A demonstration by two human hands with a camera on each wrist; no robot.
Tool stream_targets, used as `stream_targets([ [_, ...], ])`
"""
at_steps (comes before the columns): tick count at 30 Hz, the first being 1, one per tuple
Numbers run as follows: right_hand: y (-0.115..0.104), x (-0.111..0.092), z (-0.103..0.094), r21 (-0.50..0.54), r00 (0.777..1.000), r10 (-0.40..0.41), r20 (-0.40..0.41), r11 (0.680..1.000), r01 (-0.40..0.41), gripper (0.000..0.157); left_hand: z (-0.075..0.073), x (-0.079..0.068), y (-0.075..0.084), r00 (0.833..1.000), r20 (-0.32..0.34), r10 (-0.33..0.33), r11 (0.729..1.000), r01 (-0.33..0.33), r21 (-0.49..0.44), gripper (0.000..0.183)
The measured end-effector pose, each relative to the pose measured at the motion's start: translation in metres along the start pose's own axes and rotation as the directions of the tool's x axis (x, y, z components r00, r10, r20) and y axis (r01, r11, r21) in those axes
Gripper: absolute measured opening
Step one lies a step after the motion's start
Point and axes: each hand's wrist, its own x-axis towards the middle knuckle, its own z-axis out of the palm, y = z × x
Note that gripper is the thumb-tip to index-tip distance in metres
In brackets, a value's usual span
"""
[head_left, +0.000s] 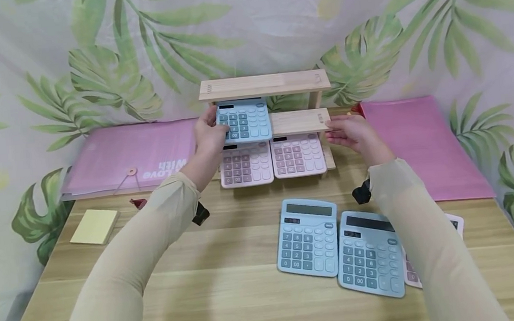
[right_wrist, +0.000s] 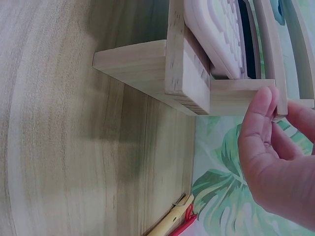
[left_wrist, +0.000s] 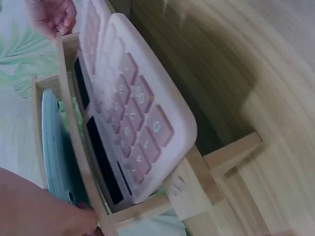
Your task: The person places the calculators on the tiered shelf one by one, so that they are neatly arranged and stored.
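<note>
My left hand (head_left: 208, 140) grips the left edge of a blue calculator (head_left: 253, 121), which sits tilted at the left of the wooden rack's middle shelf (head_left: 297, 123). Its thumb lies over the keys. In the left wrist view the blue calculator (left_wrist: 55, 142) shows edge-on between two boards. At the shelf's other end my right hand (head_left: 356, 134) pinches the board's corner, which the right wrist view shows with thumb and fingers (right_wrist: 261, 105) on either side. Below, two pink calculators (head_left: 246, 167) lean side by side on the lower tier.
Two blue calculators (head_left: 307, 237) lie on the table in front, with a pink one (head_left: 455, 222) partly hidden by my right sleeve. A pink folder (head_left: 132, 153) and yellow sticky notes (head_left: 94, 226) lie left; another pink folder (head_left: 421, 151) lies right. Patterned cloth hangs behind.
</note>
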Motion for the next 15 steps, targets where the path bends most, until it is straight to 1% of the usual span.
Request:
stream_targets([
  [2,0.001,0.001,-0.001,0.004,1.000,-0.001,-0.005,1.000,0.002,0.060,0.001,0.002,-0.002,1.000,-0.012,0.028,0.998,-0.028,0.052,0.061],
  [3,0.001,0.001,-0.001,0.005,1.000,-0.002,-0.005,1.000,0.002,0.060,0.002,0.003,-0.003,0.999,-0.017,0.046,0.994,-0.044,0.095,0.061],
  [5,0.001,0.002,-0.001,0.006,1.000,-0.006,-0.010,1.000,0.006,0.059,0.001,0.003,-0.005,0.997,-0.020,0.079,0.980,-0.074,0.186,0.061],
  [7,0.001,0.002,-0.002,0.006,1.000,-0.006,-0.016,1.000,0.006,0.059,0.000,0.002,-0.006,0.995,-0.014,0.099,0.964,-0.093,0.248,0.060],
  [8,0.001,0.002,-0.001,0.005,1.000,-0.005,-0.017,1.000,0.005,0.059,-0.001,0.000,-0.007,0.994,-0.012,0.105,0.958,-0.098,0.268,0.060],
  [9,0.000,0.002,0.000,0.005,1.000,-0.004,-0.019,1.000,0.004,0.059,-0.002,-0.002,-0.007,0.994,-0.006,0.111,0.958,-0.105,0.267,0.060],
  [11,0.000,0.002,0.001,0.006,1.000,-0.001,-0.019,1.000,0.001,0.059,-0.006,-0.009,-0.010,0.984,0.005,0.179,0.944,-0.173,0.281,0.056],
  [12,0.000,0.002,0.001,0.009,1.000,-0.001,-0.016,1.000,0.001,0.060,-0.007,-0.014,-0.013,0.971,0.015,0.238,0.929,-0.232,0.288,0.055],
  [13,0.000,0.003,0.002,0.010,1.000,0.000,-0.011,1.000,0.000,0.060,-0.009,-0.021,-0.018,0.949,0.029,0.314,0.904,-0.308,0.295,0.052],
  [14,0.001,0.003,0.003,0.012,1.000,0.000,-0.006,1.000,0.000,0.060,-0.010,-0.030,-0.025,0.918,0.051,0.393,0.872,-0.390,0.296,0.048],
  [15,0.001,0.004,0.003,0.014,1.000,-0.001,0.000,1.000,0.001,0.061,-0.012,-0.040,-0.034,0.880,0.091,0.466,0.830,-0.471,0.300,0.043],
])
